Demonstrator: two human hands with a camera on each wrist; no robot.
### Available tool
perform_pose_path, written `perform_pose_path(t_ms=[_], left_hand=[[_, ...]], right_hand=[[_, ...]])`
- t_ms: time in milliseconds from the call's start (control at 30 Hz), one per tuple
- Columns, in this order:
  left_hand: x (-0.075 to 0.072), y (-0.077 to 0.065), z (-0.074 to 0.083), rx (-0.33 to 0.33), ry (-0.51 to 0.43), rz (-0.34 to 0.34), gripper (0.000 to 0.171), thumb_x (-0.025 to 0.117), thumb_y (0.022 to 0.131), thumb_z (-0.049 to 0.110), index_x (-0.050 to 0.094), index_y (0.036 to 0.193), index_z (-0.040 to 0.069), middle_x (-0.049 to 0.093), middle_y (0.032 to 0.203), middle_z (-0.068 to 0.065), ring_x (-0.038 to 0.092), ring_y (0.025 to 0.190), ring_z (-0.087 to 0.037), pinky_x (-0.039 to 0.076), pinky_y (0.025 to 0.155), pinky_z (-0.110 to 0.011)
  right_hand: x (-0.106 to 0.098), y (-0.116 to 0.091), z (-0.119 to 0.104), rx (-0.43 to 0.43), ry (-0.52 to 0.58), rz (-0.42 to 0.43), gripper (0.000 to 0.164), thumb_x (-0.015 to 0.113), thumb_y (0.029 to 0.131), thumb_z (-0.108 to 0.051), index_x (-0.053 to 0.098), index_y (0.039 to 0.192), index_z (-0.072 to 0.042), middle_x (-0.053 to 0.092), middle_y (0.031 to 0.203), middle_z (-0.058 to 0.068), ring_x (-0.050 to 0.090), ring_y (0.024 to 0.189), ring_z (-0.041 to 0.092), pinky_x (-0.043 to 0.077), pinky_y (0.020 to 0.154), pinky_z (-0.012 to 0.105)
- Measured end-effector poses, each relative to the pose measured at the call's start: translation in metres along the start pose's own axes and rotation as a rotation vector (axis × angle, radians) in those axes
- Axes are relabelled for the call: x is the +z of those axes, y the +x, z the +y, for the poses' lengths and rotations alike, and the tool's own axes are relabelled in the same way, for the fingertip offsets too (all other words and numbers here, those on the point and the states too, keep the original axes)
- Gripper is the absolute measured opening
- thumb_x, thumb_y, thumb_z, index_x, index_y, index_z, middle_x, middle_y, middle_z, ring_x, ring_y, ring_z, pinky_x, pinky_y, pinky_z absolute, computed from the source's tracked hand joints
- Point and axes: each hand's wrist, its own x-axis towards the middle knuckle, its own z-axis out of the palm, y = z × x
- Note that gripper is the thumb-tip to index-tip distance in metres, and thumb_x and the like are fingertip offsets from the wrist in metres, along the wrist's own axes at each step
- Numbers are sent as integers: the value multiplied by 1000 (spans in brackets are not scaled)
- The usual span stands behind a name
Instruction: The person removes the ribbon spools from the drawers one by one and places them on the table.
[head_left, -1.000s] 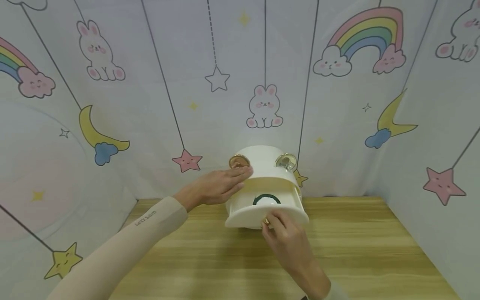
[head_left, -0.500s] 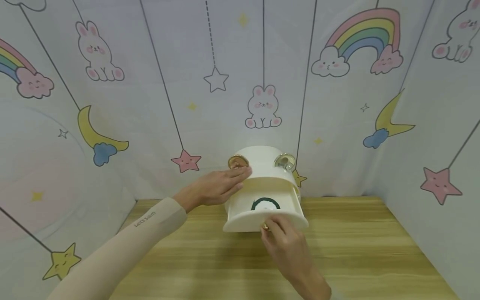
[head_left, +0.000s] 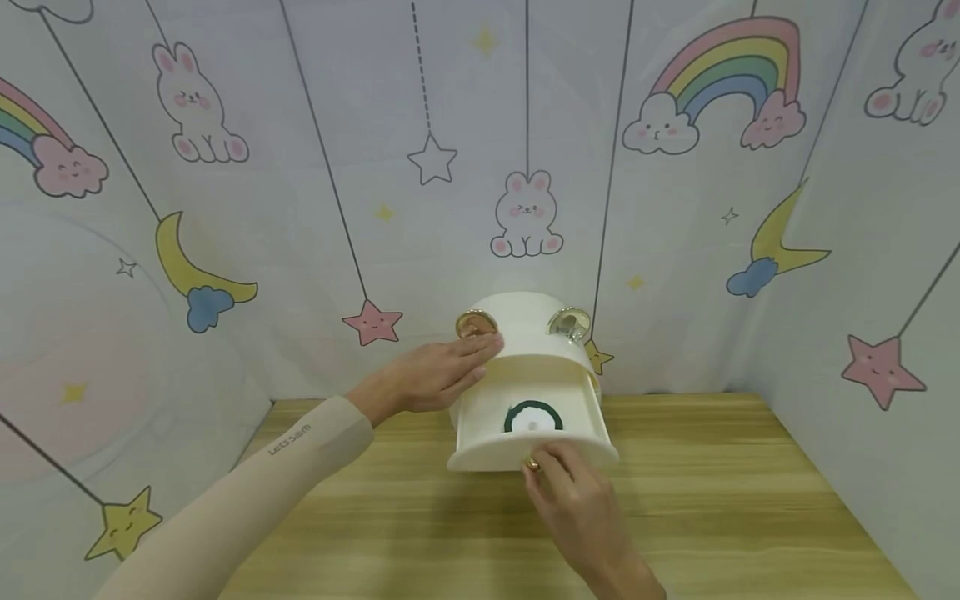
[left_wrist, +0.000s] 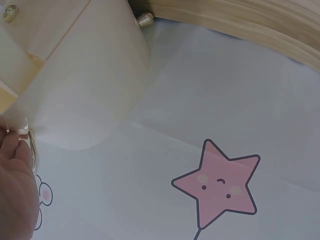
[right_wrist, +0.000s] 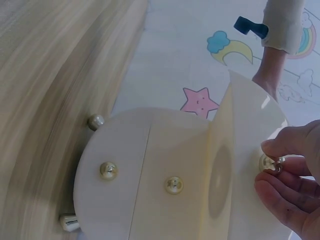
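Note:
A cream-white rounded drawer box (head_left: 525, 321) with gold ear-like discs stands at the back of the table. Its top drawer (head_left: 487, 454) is pulled out towards me. Inside lies a round item (head_left: 534, 417) with a dark green rim and a white middle; the drawer front covers its near edge. My right hand (head_left: 581, 508) pinches the gold knob (right_wrist: 266, 162) on that drawer front between thumb and fingers. On the box's top left, beside the left ear disc (head_left: 476, 322), rests my left hand (head_left: 431, 375) with its fingers straight.
Two lower drawers with gold knobs (right_wrist: 174, 185) are closed, as the right wrist view shows. Short metallic feet (right_wrist: 95, 121) carry the box on the wood-grain table (head_left: 712, 500). A printed cloth backdrop (head_left: 300, 208) surrounds the table's back and sides.
The top drawer has slid further out towards me with my right hand on its knob. More of the green-rimmed item shows. My left hand has stayed on the box.

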Motion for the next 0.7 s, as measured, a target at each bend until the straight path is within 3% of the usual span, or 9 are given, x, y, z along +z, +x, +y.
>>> perform_pose_path(t_ms=[700], left_hand=[[3, -1, -1, 12, 9, 24, 57, 32, 115, 34, 26, 168, 15, 28, 175, -4, 36, 159, -28, 38, 127, -49]], right_hand=[[3, -5, -3, -18, 2, 26, 32, 54, 107, -19, 74, 90, -1, 69, 90, 6, 69, 74, 15, 60, 64, 22]])
